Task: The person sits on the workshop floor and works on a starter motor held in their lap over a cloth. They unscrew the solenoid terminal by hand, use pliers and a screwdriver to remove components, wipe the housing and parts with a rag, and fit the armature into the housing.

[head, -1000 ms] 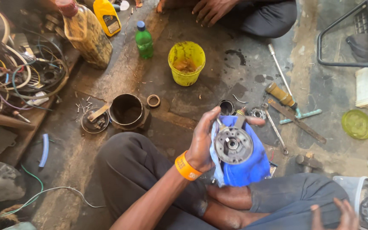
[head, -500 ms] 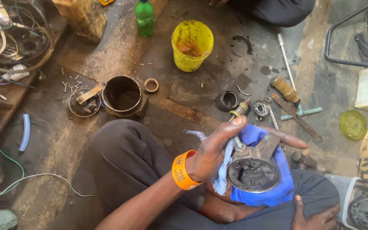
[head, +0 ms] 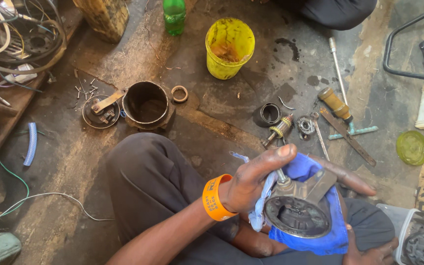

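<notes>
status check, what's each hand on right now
Left hand gripping round metal part wrapped in blue rag. Right hand low at frame edge, resting by the knee, holding nothing seen. Nothing blocking the part.

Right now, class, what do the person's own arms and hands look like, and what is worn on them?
Left hand ungloved, its forearm unsleeved, with an orange wristband bearing dark print. Right hand ungloved too, mostly out of view.
</notes>
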Demonstrator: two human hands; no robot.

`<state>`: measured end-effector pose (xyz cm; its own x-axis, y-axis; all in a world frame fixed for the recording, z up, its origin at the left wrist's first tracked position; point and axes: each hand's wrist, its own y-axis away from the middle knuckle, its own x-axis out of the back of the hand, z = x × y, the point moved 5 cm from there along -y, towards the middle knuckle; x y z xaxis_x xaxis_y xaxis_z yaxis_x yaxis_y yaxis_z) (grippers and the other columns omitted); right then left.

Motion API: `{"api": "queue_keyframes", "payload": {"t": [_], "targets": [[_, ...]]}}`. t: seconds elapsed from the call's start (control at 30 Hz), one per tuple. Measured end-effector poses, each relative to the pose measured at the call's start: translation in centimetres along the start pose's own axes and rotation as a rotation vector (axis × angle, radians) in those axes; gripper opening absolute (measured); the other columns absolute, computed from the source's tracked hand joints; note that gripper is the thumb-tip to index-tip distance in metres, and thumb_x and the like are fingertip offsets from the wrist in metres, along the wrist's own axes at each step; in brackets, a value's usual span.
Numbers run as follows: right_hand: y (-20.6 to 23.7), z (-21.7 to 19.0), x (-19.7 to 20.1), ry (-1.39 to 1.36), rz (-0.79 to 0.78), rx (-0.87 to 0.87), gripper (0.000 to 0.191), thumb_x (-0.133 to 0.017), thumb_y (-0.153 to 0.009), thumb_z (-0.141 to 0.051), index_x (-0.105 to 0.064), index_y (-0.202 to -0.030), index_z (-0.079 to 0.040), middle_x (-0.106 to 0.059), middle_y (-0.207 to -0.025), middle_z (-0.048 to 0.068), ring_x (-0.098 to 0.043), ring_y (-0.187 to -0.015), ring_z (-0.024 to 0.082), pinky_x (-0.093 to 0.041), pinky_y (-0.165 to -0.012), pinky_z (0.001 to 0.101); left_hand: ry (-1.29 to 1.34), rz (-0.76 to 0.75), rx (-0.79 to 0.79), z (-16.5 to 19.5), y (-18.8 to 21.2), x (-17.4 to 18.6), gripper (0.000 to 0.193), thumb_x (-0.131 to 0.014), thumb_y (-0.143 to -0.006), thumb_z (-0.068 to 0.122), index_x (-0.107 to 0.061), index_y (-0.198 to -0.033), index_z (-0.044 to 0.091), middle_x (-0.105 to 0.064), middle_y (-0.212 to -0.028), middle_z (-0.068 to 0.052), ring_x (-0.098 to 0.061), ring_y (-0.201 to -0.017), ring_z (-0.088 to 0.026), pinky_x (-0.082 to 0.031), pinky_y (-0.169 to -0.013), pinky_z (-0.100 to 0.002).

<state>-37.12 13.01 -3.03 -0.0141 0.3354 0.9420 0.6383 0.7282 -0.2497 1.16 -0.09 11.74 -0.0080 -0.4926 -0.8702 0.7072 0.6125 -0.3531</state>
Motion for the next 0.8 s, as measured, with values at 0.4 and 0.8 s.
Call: {"api": "queue_keyframes", "payload": {"t": [0.4, 0.8], "targets": [[0.4, 0.0, 0.0, -0.006, -0.019, -0.067, 0.122, -0.092, -0.075, -0.052, -0.025, -0.163, -0.002, -0.048, -0.135, 0.041, -0.046, -0.133, 0.058, -0.038, -0.114, 0.0631, 0.075, 0.045, 0.039, -0.7, -0.1, 0.7, 0.083, -0.036, -0.116, 0.058, -0.04, -0.148, -0.018, -0.062, -0.125, -0.02, -0.059, -0.108, -0.019, -0.045, -0.107, -0.031], [-0.8, 0.6, -0.4, 0.031, -0.135, -0.088, 0.127, -0.082, -0.083, -0.062, -0.013, -0.168, 0.002, -0.036, -0.153, 0.046, -0.041, -0.137, 0.062, -0.034, -0.114, 0.0647, -0.021, 0.196, -0.13, 0.7, -0.4, 2.0, 0.076, -0.031, -0.123, 0.051, -0.047, -0.146, -0.019, -0.07, -0.107, -0.016, -0.067, -0.1, -0.018, -0.053, -0.099, -0.031]]}}
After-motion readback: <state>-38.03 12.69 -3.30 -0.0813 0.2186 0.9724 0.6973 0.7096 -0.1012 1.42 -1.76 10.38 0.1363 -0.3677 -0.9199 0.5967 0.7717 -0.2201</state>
